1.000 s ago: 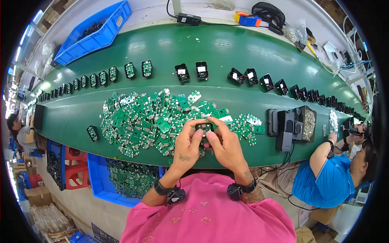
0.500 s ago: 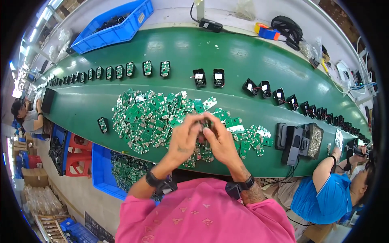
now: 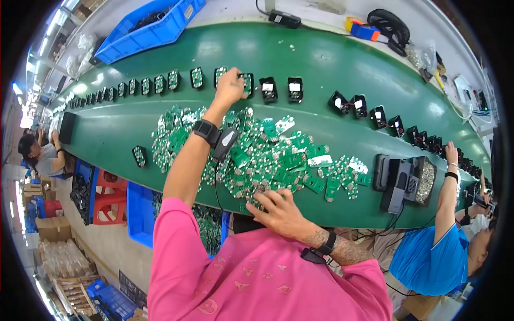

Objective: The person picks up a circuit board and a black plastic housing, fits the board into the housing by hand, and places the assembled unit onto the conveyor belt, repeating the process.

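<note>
- Head view: the board-fitted black housing (image 3: 249, 87) is in the far row at your 12 o'clock, green side up.
- Your left hand (image 3: 231, 87) curls around its 9 o'clock side, thumb and fingers drawn together on it; how firmly, you can't tell from here.
- Best keep it upright and lower it squarely, freeing your fingers gently so they don't nudge the neighbouring housing (image 3: 220, 71) just beside.
- Your right hand (image 3: 279, 213) lies toward 6 o'clock, fingers parted, nothing visible in it, at the near edge of the circuit-board pile (image 3: 289, 160).
- Mind the wrist cable (image 3: 216, 184) hanging over that pile; it could snag boards.
- From the housing: white-labelled open housings (image 3: 268, 91) at 3, a lone housing (image 3: 140, 155) at 8, a blue crate (image 3: 152, 40) at 10, a co-worker's hand (image 3: 452, 152) toward 4.
</note>
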### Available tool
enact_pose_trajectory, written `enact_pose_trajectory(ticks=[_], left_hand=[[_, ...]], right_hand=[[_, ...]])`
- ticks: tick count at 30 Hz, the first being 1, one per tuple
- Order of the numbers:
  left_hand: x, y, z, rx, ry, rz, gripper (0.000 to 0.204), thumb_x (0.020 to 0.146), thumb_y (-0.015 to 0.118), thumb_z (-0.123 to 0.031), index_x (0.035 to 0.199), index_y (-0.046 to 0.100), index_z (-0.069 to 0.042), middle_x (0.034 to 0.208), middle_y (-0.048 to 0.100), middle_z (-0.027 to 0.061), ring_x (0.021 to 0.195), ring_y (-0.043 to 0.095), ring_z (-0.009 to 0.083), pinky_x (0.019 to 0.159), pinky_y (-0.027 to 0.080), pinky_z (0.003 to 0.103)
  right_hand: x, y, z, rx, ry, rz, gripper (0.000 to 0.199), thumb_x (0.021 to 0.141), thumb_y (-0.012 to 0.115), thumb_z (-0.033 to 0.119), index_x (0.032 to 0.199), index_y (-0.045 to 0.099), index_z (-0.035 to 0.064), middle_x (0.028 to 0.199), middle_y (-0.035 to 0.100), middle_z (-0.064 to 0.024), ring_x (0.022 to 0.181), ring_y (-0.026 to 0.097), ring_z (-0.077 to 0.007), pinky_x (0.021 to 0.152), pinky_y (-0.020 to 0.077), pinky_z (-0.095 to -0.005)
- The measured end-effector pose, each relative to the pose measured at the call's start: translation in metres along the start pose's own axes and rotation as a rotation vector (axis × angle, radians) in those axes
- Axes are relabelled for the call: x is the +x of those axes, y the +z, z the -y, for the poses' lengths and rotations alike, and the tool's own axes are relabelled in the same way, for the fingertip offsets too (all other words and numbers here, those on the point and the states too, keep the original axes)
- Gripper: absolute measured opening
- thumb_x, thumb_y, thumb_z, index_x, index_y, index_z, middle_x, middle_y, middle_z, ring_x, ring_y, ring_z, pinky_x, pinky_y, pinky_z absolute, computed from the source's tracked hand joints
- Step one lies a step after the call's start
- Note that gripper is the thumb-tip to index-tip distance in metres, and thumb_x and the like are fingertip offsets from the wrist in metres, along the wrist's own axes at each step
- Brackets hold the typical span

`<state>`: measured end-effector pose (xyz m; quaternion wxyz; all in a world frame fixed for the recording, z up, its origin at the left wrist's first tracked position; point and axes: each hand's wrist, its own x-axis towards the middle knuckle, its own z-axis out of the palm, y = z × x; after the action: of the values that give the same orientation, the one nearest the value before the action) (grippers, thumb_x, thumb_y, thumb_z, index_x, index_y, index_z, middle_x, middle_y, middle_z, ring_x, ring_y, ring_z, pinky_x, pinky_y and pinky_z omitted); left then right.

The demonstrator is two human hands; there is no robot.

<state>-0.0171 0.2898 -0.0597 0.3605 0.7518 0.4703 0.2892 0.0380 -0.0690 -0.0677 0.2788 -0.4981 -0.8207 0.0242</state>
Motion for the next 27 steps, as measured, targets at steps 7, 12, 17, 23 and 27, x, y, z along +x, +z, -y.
enact_pose_trajectory(ticks=[7, 12, 17, 23, 27], left_hand=[[0.005, 0.000, 0.018, 0.165, 0.134, -0.083, 0.037, 0.089, 0.058, -0.006, 0.126, 0.058, 0.000, 0.102, 0.066, 0.0219, 0.066, 0.070, 0.0287, 0.065, 0.056, 0.039], [-0.013, 0.000, -0.027, 0.553, 0.586, 0.092, 0.068, 0.081, 0.065, -0.010, 0.145, 0.041, -0.007, 0.147, 0.044, 0.0225, 0.121, 0.058, 0.0362, 0.098, 0.049, 0.043], [-0.028, 0.010, -0.064, 0.664, 0.275, 0.392, 0.086, 0.073, 0.076, -0.027, 0.147, 0.037, -0.006, 0.147, 0.045, 0.0190, 0.130, 0.048, 0.0360, 0.106, 0.044, 0.042], [-0.034, 0.001, -0.067, 0.451, 0.261, 0.214, 0.077, 0.071, 0.079, -0.039, 0.133, 0.052, -0.002, 0.121, 0.063, 0.0185, 0.109, 0.063, 0.0319, 0.093, 0.050, 0.039], [-0.061, -0.024, -0.078, -0.339, 0.002, 0.242, 0.057, 0.084, 0.071, -0.034, 0.128, 0.054, -0.003, 0.115, 0.064, 0.0121, 0.101, 0.065, 0.0225, 0.084, 0.052, 0.036]], right_hand=[[-0.006, 0.000, 0.000, -0.067, 0.053, -0.040, 0.041, 0.077, 0.073, 0.021, 0.117, 0.066, 0.0194, 0.123, 0.055, -0.0052, 0.111, 0.049, -0.0230, 0.092, 0.0351, -0.0439], [-0.010, -0.002, -0.007, -0.026, 0.077, -0.057, 0.037, 0.083, 0.059, 0.016, 0.120, 0.063, 0.0137, 0.126, 0.054, -0.0075, 0.116, 0.047, -0.0234, 0.096, 0.0354, -0.0451], [-0.011, 0.000, -0.008, -0.088, 0.072, -0.075, 0.038, 0.081, 0.071, 0.022, 0.118, 0.065, 0.0178, 0.122, 0.054, -0.0053, 0.111, 0.049, -0.0229, 0.093, 0.0376, -0.0438], [-0.010, -0.001, -0.005, -0.032, 0.078, -0.115, 0.037, 0.080, 0.071, 0.018, 0.117, 0.065, 0.0170, 0.121, 0.055, -0.0060, 0.111, 0.051, -0.0234, 0.093, 0.0377, -0.0429], [-0.011, 0.000, -0.007, -0.006, 0.102, -0.114, 0.040, 0.077, 0.071, 0.017, 0.116, 0.065, 0.0173, 0.123, 0.056, -0.0071, 0.113, 0.051, -0.0242, 0.092, 0.0375, -0.0426]])
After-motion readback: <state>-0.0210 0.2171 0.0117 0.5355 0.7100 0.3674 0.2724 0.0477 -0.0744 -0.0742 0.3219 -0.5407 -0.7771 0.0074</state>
